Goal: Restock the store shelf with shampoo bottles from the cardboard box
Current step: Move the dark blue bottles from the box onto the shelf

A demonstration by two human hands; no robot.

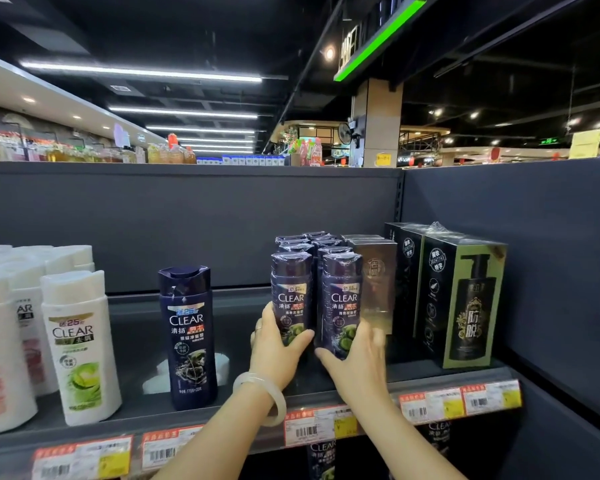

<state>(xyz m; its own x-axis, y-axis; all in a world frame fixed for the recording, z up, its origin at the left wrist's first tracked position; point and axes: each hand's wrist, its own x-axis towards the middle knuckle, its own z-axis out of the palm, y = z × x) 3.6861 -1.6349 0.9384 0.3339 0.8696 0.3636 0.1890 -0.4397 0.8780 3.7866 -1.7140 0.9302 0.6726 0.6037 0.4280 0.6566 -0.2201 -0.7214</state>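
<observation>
**Q:** Holding what, and where?

**Me:** Both hands are on the shrink-wrapped pack of dark shampoo bottles, which stands upright on the shelf. My left hand wraps the lower part of the front-left bottle, thumb across its label, fingers behind it. My right hand presses against the lower part of the front-right bottle, thumb under its front, fingers along its right side (slightly blurred, so exact finger contact is hard to read). Neither hand is free; both are closed on the pack.

**Q:** Neighbours?

**Me:** Just right of the pack, touching or nearly so, stands a bronze carton; further right, a wrapped pair of black-and-olive boxes. To the left, well apart, 1 single dark Clear bottle stands alone, with bare shelf between it and the pack. Further left, a group of white Clear bottles.

**Q:** Other notes?

**Me:** Pale bangle on my left wrist, ring on that hand. Price tags run along the shelf's front edge. More dark bottles show on the tier below.
</observation>
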